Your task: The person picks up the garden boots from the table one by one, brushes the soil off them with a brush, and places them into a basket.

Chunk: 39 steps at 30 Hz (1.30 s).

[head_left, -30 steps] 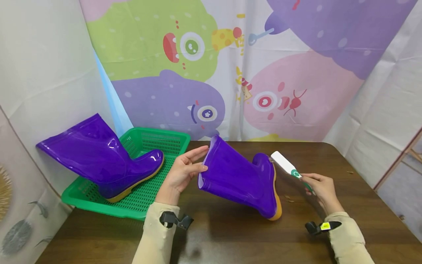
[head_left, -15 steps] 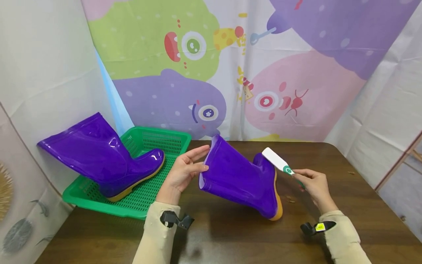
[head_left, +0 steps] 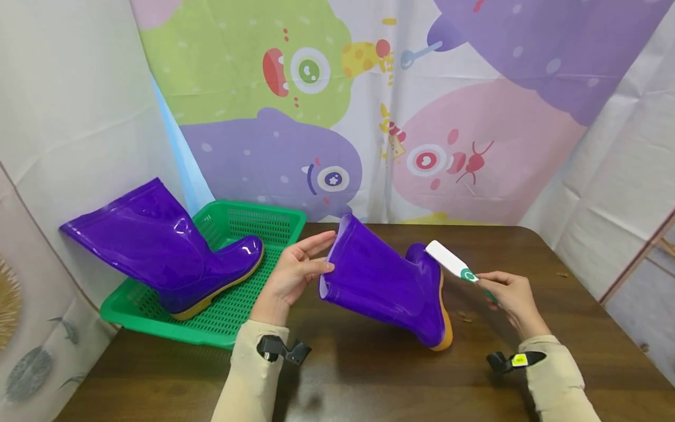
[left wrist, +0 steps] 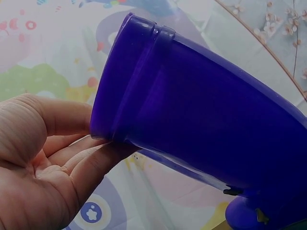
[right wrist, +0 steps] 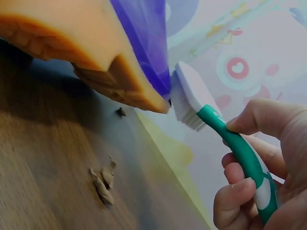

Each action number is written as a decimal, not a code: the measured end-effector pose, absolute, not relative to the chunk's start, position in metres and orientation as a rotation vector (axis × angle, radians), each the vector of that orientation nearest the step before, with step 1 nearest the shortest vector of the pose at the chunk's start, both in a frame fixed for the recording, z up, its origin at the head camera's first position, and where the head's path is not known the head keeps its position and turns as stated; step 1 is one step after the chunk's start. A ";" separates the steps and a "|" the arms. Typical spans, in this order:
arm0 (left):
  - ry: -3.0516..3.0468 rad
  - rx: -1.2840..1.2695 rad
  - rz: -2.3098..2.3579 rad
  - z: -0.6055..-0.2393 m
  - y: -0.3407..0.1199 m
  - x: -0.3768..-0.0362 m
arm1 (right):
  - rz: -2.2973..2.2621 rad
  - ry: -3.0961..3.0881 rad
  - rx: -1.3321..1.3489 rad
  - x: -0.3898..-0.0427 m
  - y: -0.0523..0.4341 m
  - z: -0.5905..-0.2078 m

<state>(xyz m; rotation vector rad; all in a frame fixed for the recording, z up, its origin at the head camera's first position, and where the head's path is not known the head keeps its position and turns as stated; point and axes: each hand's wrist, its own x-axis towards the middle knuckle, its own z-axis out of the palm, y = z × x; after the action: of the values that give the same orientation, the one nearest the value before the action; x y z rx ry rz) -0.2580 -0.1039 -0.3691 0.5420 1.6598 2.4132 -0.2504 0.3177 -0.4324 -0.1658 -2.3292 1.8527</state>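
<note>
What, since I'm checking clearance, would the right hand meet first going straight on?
Likely the held purple rubber boot's toe, met by the gripped green-and-white plastic brush; any gap is unclear.

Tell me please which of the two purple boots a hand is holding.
The boot on the right in the head view: the left hand pinches its top edge. The other boot sits untouched in the green basket.

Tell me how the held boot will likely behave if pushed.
The boot is probably somewhat flexible, given the thin wall at its rim. Its smooth surface suggests it could slip. With the left hand holding only the rim, pushing the toe might swing it.
</note>
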 end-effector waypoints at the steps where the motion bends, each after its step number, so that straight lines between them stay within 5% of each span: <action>1: 1.662 0.541 2.413 -0.369 -0.104 -0.258 | 1.857 -2.337 -0.165 -0.250 0.319 -0.432; 39: 1.641 0.547 2.420 -0.368 -0.105 -0.257 | 1.667 -2.449 -0.219 -0.240 0.349 -0.422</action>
<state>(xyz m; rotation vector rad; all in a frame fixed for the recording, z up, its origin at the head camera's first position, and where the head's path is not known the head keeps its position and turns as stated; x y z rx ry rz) -0.2574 -0.1046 -0.3679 0.5470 1.6411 2.4196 -0.2399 0.3493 -0.4215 -0.2190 -2.4493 1.6674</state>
